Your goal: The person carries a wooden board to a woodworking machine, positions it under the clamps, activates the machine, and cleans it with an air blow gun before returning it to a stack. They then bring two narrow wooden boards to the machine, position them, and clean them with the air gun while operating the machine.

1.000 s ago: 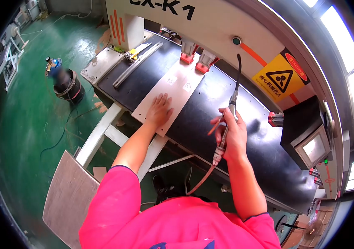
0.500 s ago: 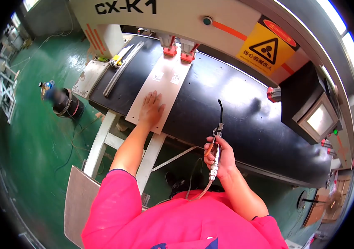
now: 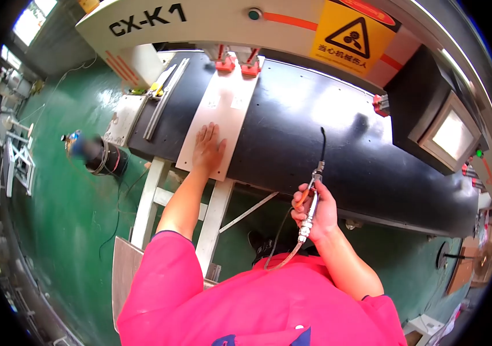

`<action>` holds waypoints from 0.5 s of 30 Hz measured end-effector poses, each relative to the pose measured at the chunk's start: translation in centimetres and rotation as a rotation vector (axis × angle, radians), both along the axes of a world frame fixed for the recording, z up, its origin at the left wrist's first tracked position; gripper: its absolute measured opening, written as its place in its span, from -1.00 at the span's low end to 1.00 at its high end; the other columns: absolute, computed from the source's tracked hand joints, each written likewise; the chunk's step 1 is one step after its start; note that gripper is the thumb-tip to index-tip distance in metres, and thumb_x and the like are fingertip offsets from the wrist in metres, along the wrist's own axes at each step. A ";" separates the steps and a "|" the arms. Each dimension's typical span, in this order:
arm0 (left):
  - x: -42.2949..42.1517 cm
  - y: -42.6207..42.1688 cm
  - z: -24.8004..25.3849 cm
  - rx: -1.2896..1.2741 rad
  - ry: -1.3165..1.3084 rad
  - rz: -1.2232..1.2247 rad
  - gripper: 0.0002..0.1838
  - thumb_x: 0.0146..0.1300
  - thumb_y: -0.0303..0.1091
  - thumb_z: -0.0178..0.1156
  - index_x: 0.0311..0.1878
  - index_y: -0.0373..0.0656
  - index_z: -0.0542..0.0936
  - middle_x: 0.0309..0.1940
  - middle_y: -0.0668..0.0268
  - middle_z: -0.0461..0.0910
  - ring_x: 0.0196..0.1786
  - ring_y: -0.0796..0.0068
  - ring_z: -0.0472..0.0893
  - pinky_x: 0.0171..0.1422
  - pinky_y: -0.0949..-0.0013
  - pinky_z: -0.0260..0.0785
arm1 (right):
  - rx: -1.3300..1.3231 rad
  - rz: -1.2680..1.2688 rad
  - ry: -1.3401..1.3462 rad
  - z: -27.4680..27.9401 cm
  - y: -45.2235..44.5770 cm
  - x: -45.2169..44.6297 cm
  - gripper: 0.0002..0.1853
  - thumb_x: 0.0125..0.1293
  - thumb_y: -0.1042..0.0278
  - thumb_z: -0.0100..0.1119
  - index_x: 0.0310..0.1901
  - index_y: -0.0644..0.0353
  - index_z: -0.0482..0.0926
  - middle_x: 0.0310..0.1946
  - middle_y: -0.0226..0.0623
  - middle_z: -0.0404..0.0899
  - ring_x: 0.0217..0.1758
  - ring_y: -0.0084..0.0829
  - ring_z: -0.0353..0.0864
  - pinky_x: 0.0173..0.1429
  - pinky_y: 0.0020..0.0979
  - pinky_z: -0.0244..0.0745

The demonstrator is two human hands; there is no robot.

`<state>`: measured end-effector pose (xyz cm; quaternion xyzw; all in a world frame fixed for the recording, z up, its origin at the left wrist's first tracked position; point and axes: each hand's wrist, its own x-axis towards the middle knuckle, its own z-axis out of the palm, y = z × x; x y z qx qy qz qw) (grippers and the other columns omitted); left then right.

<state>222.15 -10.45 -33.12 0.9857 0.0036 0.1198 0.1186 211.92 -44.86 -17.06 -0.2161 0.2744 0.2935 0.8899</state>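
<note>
My left hand (image 3: 208, 149) lies flat, fingers stretched out, on the near end of a long pale panel (image 3: 227, 92). The panel rests on a black machine table (image 3: 292, 132). Its far end sits beneath two red-footed clamps (image 3: 237, 66), and I cannot tell whether they press on it. Two small white labels (image 3: 238, 102) are on its surface. In my right hand (image 3: 321, 210) is an air blow gun (image 3: 313, 210), its thin black nozzle pointing up and away over the table. A hose runs from its lower end toward my body.
Metal strips (image 3: 165, 99) and a yellow-handled tool (image 3: 157, 87) lie at the table's left. Overhead spans the machine beam (image 3: 211, 26) with a warning sign (image 3: 354, 36). A control box with a screen (image 3: 449, 128) juts out at right. A black cylinder (image 3: 110, 161) stands on the green floor.
The camera view has shifted and tilted slightly. My left hand stays flat on the panel; my right hand keeps hold of the blow gun, which sits a little further right in view.
</note>
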 end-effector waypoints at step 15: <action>0.0 -0.3 0.5 0.018 0.013 0.016 -0.35 0.47 -0.01 -0.03 0.46 -0.24 0.27 0.48 0.05 0.23 0.56 0.02 0.12 0.64 0.07 -0.15 | -0.094 -0.006 -0.017 -0.4 -1.0 -0.4 -0.61 0.47 -0.01 -0.06 -0.27 0.17 0.54 -0.48 -0.17 0.60 -0.50 -0.38 0.50 -0.58 -0.46 0.28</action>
